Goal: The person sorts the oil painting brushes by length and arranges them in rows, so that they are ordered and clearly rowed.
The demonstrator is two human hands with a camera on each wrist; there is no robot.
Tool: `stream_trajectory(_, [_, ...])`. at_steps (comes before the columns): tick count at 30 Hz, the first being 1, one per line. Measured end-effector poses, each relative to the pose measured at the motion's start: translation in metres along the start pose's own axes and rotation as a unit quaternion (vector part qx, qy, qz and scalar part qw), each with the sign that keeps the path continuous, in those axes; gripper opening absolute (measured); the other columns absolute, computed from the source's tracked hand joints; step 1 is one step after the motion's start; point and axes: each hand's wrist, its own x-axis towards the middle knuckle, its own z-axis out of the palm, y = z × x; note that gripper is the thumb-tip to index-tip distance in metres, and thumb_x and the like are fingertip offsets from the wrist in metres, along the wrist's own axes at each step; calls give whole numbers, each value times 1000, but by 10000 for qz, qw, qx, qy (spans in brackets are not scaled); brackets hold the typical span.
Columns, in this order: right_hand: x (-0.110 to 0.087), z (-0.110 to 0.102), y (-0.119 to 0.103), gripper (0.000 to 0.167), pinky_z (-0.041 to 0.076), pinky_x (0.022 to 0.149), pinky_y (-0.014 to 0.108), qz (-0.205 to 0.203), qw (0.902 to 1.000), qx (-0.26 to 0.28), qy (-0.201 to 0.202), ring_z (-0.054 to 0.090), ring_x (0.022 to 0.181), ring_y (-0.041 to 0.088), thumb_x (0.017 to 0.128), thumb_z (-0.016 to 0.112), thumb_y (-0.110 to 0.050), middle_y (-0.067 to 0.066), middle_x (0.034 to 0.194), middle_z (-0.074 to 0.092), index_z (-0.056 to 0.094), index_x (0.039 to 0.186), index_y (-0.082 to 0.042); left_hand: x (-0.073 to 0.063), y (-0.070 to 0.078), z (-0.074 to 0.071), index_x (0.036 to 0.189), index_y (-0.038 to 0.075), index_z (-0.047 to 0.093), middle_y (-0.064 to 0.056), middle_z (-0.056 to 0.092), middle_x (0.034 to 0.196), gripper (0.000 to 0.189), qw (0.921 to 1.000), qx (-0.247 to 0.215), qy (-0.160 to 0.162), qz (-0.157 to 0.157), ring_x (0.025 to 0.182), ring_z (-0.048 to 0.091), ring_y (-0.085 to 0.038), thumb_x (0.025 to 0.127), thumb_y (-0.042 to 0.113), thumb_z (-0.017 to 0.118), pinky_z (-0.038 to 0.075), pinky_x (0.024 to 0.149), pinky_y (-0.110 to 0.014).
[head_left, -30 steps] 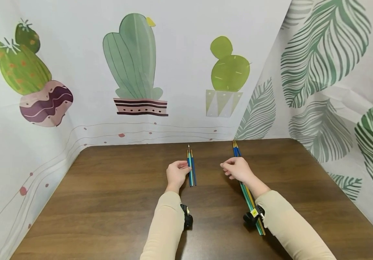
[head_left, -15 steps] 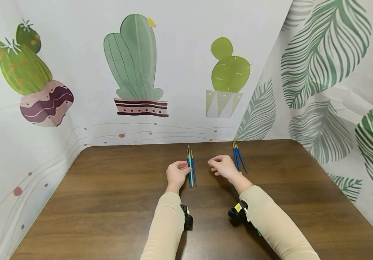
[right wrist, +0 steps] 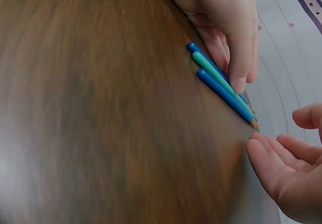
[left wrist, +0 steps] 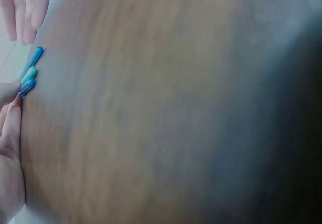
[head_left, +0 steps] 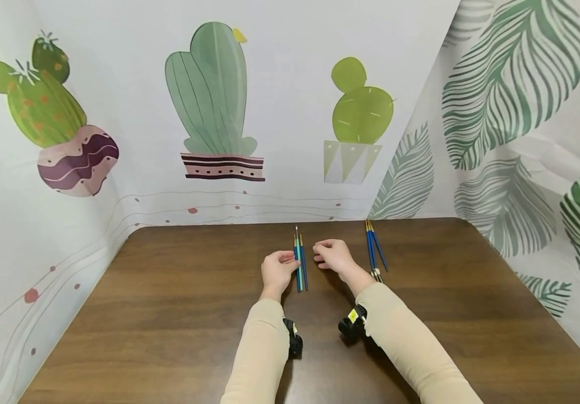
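In the head view, two blue paintbrushes (head_left: 304,272) and a teal paintbrush (head_left: 298,247) lie side by side on the table, bristles pointing to the back. My left hand (head_left: 276,272) is at their left side and pinches at them; its thumb lies on the teal handle (right wrist: 214,72) in the right wrist view, its fingers behind the farther blue one. Just right of the brushes hovers my right hand (head_left: 334,257), palm facing them, fingers loosely bent and holding nothing. The handle ends (left wrist: 32,73) show beside the thumb in the left wrist view.
A second group of paintbrushes (head_left: 371,249) lies farther right near the back edge, its lower part hidden by my right forearm. The brown wooden table (head_left: 179,314) meets a cactus-printed backdrop (head_left: 290,112) behind. A small black camera sits on each wrist.
My right hand has moved left, away from the right-hand brush group and up close to the three brushes. My left hand and those brushes stay in place.
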Motion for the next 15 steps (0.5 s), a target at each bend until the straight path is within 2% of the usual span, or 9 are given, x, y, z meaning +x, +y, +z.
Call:
stream_trajectory(7, [4,12,-4,37,59,72,29,179,9986,494,56,65,102,30,95,51,-14,26,122,59,53,126,7,2,-1,0,101,-3,70,-17,72,97,25,9999,-133,-43,-4,91,71,-25,77,3,75,58,80,-31])
stream_trajectory(15, [5,19,-7,39,59,68,25,354,9957,846,158,66,99,27,95,49,-13,26,122,58,51,128,7,1,0,-1,101,-5,69,-19,72,98,26,9998,-167,-89,83,91,71,-26,77,1,75,58,80,-31])
